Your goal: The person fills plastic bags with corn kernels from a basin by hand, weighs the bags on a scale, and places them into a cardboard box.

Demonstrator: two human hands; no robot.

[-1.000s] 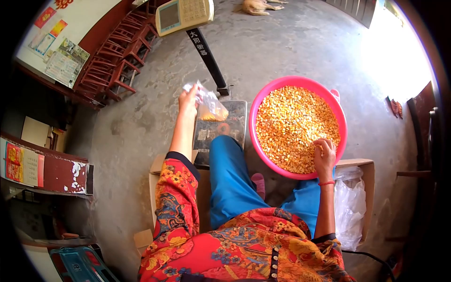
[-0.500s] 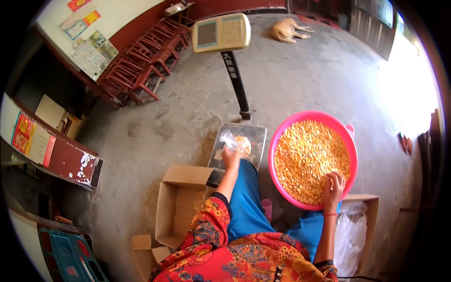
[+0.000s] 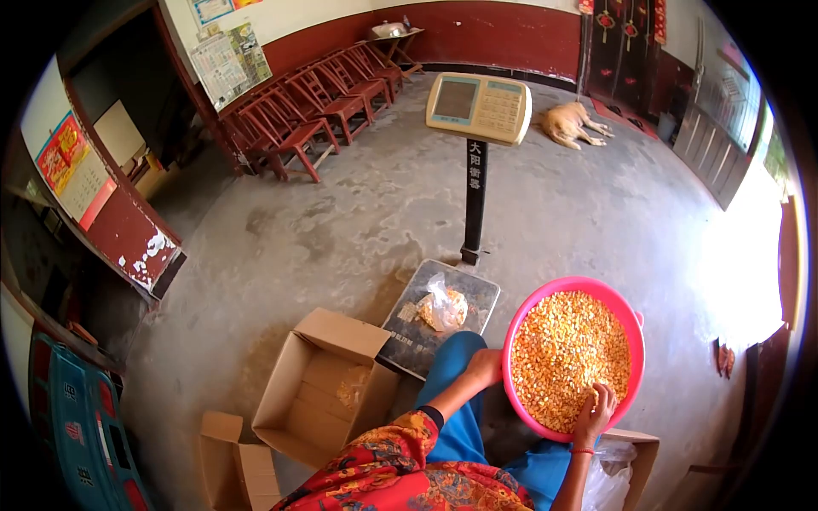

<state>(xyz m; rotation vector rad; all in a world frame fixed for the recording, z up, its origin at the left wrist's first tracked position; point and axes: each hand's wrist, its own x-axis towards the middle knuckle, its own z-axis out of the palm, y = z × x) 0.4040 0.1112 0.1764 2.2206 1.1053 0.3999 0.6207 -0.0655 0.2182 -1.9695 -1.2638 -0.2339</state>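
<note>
A pink basin (image 3: 637,345) full of yellow corn kernels (image 3: 567,349) rests at my lap. My left hand (image 3: 487,368) is at the basin's left side, its fingertips hidden by the rim, so I cannot make out its grip. Over the kernels at the lower right, my right hand (image 3: 598,407) has its fingers curled together; whatever they hold is too small to name. A clear plastic bag with kernels (image 3: 444,308) sits on the scale platform (image 3: 409,347), touched by neither hand.
The scale display (image 3: 480,108) stands on a black post (image 3: 475,200). Open cardboard boxes (image 3: 294,375) are at the left, and another box with plastic bags (image 3: 607,477) is at the lower right. Red chairs (image 3: 294,136) line the wall. A dog (image 3: 573,125) lies on the floor.
My left hand has let go of the plastic bag on the scale and moved right to the basin. My right hand stays over the kernels. The view has tilted up.
</note>
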